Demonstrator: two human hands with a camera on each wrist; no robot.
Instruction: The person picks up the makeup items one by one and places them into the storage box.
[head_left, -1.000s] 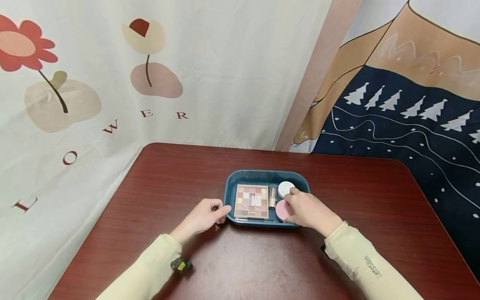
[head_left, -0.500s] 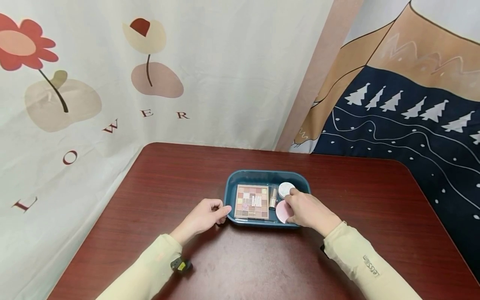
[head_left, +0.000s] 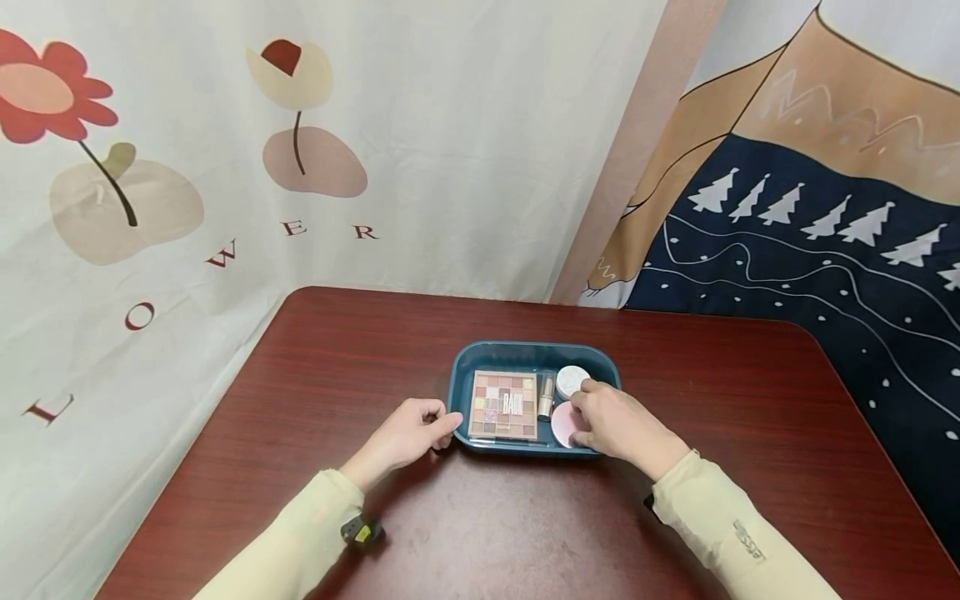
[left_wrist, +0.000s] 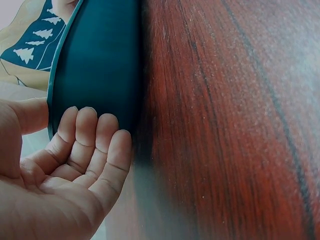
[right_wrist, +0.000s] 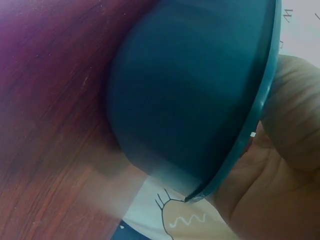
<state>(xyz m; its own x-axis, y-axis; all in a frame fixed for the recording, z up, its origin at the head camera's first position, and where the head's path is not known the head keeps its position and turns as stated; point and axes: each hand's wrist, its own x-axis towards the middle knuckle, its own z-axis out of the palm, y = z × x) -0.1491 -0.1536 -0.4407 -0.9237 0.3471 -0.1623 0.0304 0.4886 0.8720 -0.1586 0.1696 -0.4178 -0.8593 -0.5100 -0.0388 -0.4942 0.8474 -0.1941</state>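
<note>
A dark teal tray [head_left: 510,350] stands on the table with cosmetics in it. My left hand [head_left: 408,433] pinches its left front corner, thumb over the rim and fingertips against the outer wall [left_wrist: 100,65], as the left wrist view shows. My right hand [head_left: 622,423] reaches over the right side and grips a round pink compact [head_left: 564,423] by its edge. In the right wrist view the tray wall [right_wrist: 185,90] hides those fingertips. Just behind the compact sits a round white-lidded jar [head_left: 572,379]. To its left lie a lipstick tube [head_left: 546,396] and an eyeshadow palette [head_left: 502,406].
The reddish-brown wooden table [head_left: 360,350] extends around the tray on all sides. Behind it hang a white flower-print curtain [head_left: 450,150] and a dark blue cloth with white trees [head_left: 795,242]. A thin clear-looking strip lies along the tray's front, below the palette.
The pink compact's top has turned paler, and the right hand has shifted very slightly. The left hand and the tray keep their places.
</note>
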